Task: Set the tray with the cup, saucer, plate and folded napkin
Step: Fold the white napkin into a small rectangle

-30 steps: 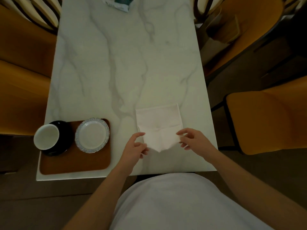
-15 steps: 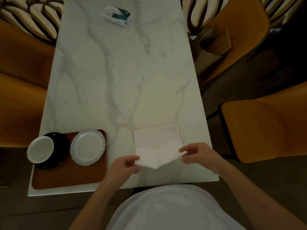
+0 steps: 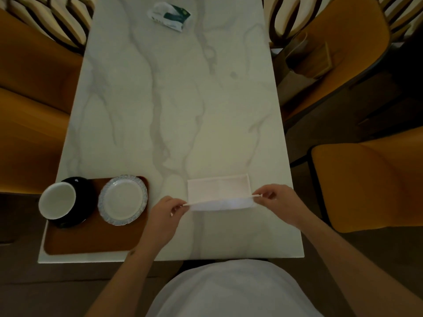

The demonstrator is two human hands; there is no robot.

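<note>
Napkin [image 3: 218,191] near edge pinched between left hand [image 3: 166,211] and right hand [image 3: 278,202].

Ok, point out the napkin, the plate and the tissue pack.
napkin [image 3: 217,187]: head view, flat far half.
plate [image 3: 123,200]: head view, white centre.
tissue pack [image 3: 170,16]: head view, middle of the wrapper.

Dim, warm light and a wide-angle bend

The scene is dim and yellowish. The brightest zone is the middle of the marble table [image 3: 178,106], where a soft glow falls from above. The corners go dark, and the floor is almost black. The table edges curve outward from lens distortion. Details look soft and a little grainy; shadows are weak.
</note>
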